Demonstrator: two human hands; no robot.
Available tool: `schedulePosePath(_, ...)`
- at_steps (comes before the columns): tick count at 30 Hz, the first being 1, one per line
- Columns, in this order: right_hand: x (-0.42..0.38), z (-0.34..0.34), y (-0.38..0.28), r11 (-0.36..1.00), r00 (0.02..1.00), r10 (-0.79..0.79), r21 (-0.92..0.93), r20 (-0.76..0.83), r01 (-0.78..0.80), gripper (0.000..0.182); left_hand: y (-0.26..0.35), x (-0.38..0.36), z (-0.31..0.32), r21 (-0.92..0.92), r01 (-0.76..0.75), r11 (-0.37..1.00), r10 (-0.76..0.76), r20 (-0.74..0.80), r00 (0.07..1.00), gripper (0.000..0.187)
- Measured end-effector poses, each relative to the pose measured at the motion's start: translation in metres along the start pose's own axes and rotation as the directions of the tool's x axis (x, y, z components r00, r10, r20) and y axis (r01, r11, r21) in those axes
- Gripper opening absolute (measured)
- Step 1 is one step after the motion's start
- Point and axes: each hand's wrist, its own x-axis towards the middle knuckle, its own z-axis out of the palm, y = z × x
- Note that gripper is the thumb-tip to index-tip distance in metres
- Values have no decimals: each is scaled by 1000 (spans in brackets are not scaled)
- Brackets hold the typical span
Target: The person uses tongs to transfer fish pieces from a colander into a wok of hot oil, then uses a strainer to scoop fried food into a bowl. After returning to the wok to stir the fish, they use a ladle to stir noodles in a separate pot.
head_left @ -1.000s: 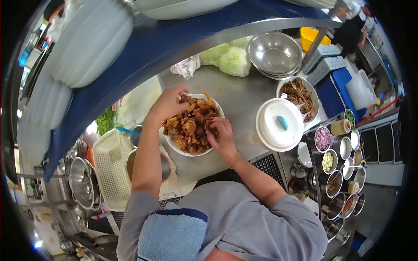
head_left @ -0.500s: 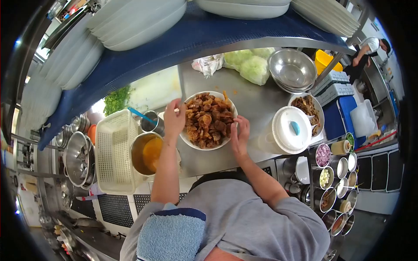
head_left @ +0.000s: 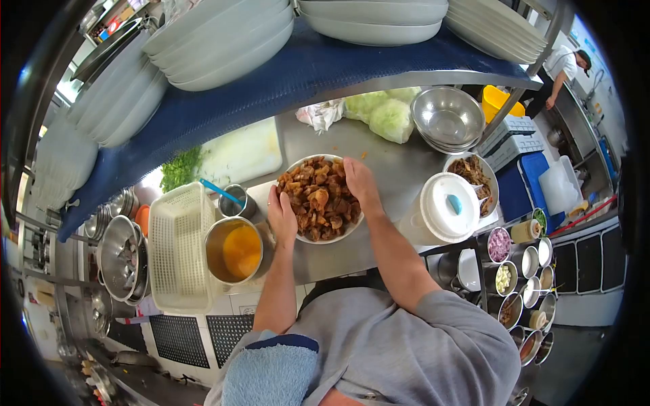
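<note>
A white bowl (head_left: 351,232) heaped with browned fried pieces (head_left: 319,197) stands on the steel counter in front of me. My left hand (head_left: 282,215) lies along the left side of the heap, fingers up by the rim. At the upper right of the heap, my right hand (head_left: 360,181) rests with its fingers against the pieces and rim. Neither hand visibly lifts anything. Left of my left forearm are a steel pot (head_left: 233,249) of orange liquid and a smaller steel container (head_left: 234,201) with a blue-handled utensil.
A cutting board (head_left: 240,150) with herbs lies at the back left, beside a white basket (head_left: 177,250). On the right are a lidded white tub (head_left: 448,208) and steel bowls (head_left: 448,115). A plate shelf (head_left: 271,68) overhangs the counter. Another person (head_left: 560,71) stands far right.
My right hand has moved from the bowl's lower right to its upper right. My left hand has come down from the upper left to the left side. The other person has bent forward.
</note>
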Motion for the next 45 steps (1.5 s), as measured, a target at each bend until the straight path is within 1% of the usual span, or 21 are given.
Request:
schedulePosePath(2,5,2,3,999,999,-37,-25,27,38,43,-4,-4,2,29,-38,999,39,-18,999,50)
schedulePosePath(4,9,2,4,998,994,-37,-42,106,41,47,-3,-6,0,51,8,999,-10,27,1000,49)
schedulePosePath(5,10,0,3,1000,994,4,11,109,-5,48,-1,-8,-2,65,33,997,-36,49,998,48)
schedulePosePath(7,12,-6,-1,988,990,82,121,115,-96,49,-9,-7,-3,152,-35,988,31,30,999,49)
schedulePosePath(8,11,-7,0,981,994,80,174,73,-92,50,-12,-4,-3,193,-72,979,68,23,997,49)
schedulePosePath(11,-6,-10,15,955,996,77,289,-54,-58,51,-8,-10,-9,92,107,990,-109,18,994,50)
schedulePosePath(13,-25,-10,33,951,990,59,309,-127,-17,49,-11,-17,-8,11,80,997,-80,12,997,49)
schedulePosePath(16,-63,-15,16,962,956,136,266,-261,-64,43,-20,-17,0,-109,61,992,-65,-34,997,49)
schedulePosePath(18,-79,-8,4,934,923,165,355,-347,-34,43,-18,-16,5,-236,74,969,-88,-48,995,50)
schedulePosePath(21,-67,2,18,887,867,223,462,-446,10,43,-34,-8,25,-265,15,964,-33,-62,998,53)
schedulePosePath(22,-59,4,25,868,845,247,496,-473,24,42,-21,-6,31,-243,10,970,-30,-78,996,53)
schedulePosePath(25,-40,-10,24,781,796,379,624,-473,-1,41,-2,5,54,-304,-14,952,2,-41,999,51)
schedulePosePath(26,-40,-11,24,792,772,385,610,-506,5,41,7,9,60,-328,-28,944,18,-34,999,50)
schedulePosePath(28,-40,-11,24,814,724,394,581,-566,12,41,0,15,78,-228,-48,972,38,-47,998,50)
schedulePosePath(31,-59,1,38,923,671,314,380,-671,-52,39,-7,21,104,-157,-36,987,27,-60,998,53)
schedulePosePath(34,-86,13,61,826,713,395,564,-580,2,37,-2,16,121,-127,41,991,-45,-29,999,56)
schedulePosePath(37,-120,-5,24,792,787,433,602,-440,-99,35,6,5,124,-207,67,976,-69,-3,998,59)
schedulePosePath(40,-152,-22,20,793,907,361,583,-218,-175,35,16,-15,112,-257,137,957,-137,17,990,62)
schedulePosePath(42,-166,-31,37,749,950,306,600,63,-281,36,18,-34,95,-181,72,981,-68,32,997,64)
schedulePosePath(43,-171,-35,44,727,940,262,596,218,-341,37,20,-46,81,-135,42,990,-39,27,999,65)
schedulePosePath(45,-175,-43,32,642,884,223,621,410,-450,43,47,-79,48,-34,-173,984,176,114,978,62)
